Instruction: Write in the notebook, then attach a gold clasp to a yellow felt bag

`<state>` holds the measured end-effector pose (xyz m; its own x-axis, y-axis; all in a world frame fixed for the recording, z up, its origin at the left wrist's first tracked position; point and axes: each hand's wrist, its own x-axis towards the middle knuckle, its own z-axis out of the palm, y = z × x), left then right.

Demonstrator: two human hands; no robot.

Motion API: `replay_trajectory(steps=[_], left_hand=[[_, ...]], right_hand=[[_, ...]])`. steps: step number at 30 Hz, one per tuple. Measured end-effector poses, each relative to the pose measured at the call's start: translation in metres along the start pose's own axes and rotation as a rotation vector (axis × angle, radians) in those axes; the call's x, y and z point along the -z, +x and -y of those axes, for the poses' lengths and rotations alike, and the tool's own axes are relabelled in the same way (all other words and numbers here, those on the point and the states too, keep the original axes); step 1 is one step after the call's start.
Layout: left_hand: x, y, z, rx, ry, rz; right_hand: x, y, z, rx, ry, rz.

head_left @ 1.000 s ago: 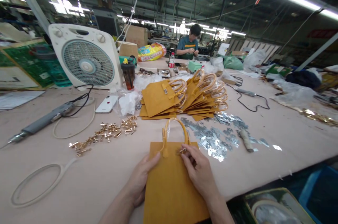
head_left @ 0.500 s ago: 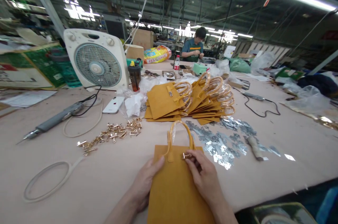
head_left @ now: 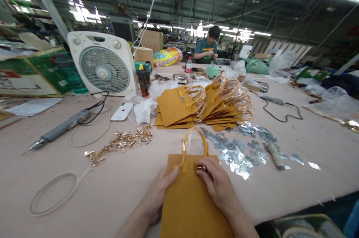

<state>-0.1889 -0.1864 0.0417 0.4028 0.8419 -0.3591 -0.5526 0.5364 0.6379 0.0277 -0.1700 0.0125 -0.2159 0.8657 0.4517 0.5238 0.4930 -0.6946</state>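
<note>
A mustard-yellow bag panel [head_left: 193,197] with a looped handle [head_left: 196,131] is upright before me, its lower end cut off by the picture's edge. My left hand [head_left: 159,193] grips its left edge, thumb on the front face and fingers hidden behind. Between thumb and fingertips of my right hand [head_left: 217,183] is a small gold metal clasp [head_left: 199,167], pressed against the panel's upper right by the handle's base. The fingers cover most of the clasp. Thin clear plastic wraps part of the handle.
Gold metal fittings [head_left: 123,141] lie to the left, silver metal plates [head_left: 235,155] to the right. Behind is a stack of similar panels [head_left: 179,107]. An electric screwdriver [head_left: 58,127], a phone [head_left: 122,112] and a fan [head_left: 105,67] stand left. A co-worker [head_left: 206,48] sits opposite.
My right fingers have closed in over the gold clasp, which now shows less and sits nearer the panel. The left hand keeps its hold. The whole view has shifted slightly.
</note>
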Motion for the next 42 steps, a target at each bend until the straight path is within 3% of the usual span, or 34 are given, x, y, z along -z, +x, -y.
replay_trajectory(steps=[9,14,24,36,42], left_hand=[[-0.001,0.002,0.002,-0.016,0.066,-0.015],[0.003,0.004,0.004,-0.010,0.141,0.061],[-0.005,0.006,0.004,0.000,0.145,-0.057],[-0.003,0.009,0.006,0.015,0.219,-0.102],[-0.012,0.002,0.006,-0.001,0.242,-0.101]], right_hand=[[0.015,0.012,-0.002,0.100,0.013,0.155],[0.022,0.016,-0.003,0.116,0.036,0.237],[0.015,0.001,-0.014,0.229,-0.030,-0.093],[0.027,0.010,-0.015,0.155,0.068,0.108],[0.032,0.016,-0.015,0.131,0.102,0.149]])
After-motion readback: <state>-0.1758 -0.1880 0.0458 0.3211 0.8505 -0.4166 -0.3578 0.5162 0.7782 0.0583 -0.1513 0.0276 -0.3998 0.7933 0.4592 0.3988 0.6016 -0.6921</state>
